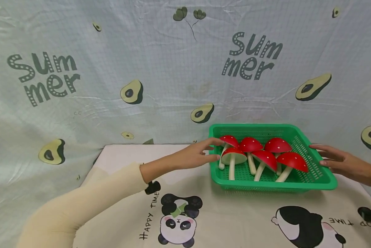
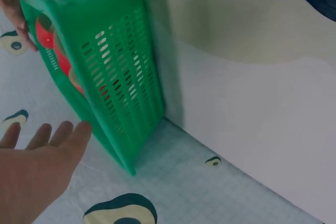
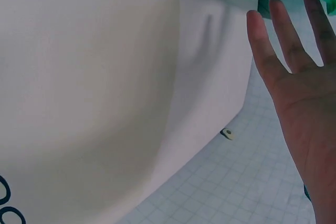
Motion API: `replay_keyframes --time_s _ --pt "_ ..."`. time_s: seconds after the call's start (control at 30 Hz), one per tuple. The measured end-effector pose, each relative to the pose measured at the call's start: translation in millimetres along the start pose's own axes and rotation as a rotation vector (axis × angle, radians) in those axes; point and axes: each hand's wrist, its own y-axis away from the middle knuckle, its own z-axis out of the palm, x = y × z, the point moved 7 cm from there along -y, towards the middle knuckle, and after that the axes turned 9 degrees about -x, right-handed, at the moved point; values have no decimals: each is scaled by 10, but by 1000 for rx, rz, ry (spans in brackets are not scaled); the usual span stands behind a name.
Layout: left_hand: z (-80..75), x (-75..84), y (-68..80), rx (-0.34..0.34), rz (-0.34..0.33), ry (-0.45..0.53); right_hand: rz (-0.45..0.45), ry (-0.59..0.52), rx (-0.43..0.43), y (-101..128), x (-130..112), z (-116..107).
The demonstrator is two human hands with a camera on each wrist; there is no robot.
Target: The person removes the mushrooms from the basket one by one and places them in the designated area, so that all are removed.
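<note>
A perforated green plastic basket (image 1: 323,179) is flanked by the left hand (image 1: 194,155) and right hand (image 1: 343,163), fingers spread flat. Six smooth red-capped, white-stemmed toy mushrooms (image 1: 267,156) are held inside it.

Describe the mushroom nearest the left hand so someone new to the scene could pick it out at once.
On the panda-print table stands a green basket holding six red-capped mushrooms. The left hand reaches to its left rim. The mushroom there is the back-left one, its cap just beyond the fingertips, partly hidden by the mushroom in front.
</note>
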Motion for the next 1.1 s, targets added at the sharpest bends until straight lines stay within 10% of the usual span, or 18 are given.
replay_keyframes --time_s 0.5,1.1 --pt "-110 -166 -356 59 -38 374 -131 -342 -178 -27 -20 163" --pt "-138 -186 -883 67 -223 446 -125 -425 -156 -3 75 185"
